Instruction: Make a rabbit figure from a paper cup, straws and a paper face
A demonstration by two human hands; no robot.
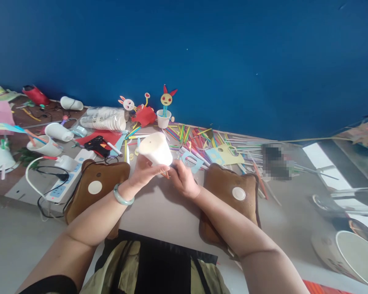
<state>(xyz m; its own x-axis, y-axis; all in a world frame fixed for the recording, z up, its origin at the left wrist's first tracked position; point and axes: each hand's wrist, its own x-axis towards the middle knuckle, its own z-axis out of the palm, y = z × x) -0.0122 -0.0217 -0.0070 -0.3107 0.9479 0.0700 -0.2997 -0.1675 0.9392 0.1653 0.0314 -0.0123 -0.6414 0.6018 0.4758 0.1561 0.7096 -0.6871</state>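
A white paper cup (157, 150) is tilted in the middle of the view, its open mouth facing up and toward me. My left hand (142, 171) is wrapped round its lower left side, with the thumb along its underside. Close to the cup's base, at the right, my right hand (184, 178) has its fingers curled together; a small orange-brown piece (165, 174) shows between the two hands. What the right fingers pinch is too small to make out. Behind the cup stands a cup figure (164, 119) with a round face and red ears.
Brown cushions lie at the left (106, 183) and right (230, 200). Coloured sticks (196, 141) are strewn behind. At the left are a black glue gun (97, 145), a power strip (64, 183) and stacked cups (102, 121). A large white bowl (334, 249) sits at the lower right.
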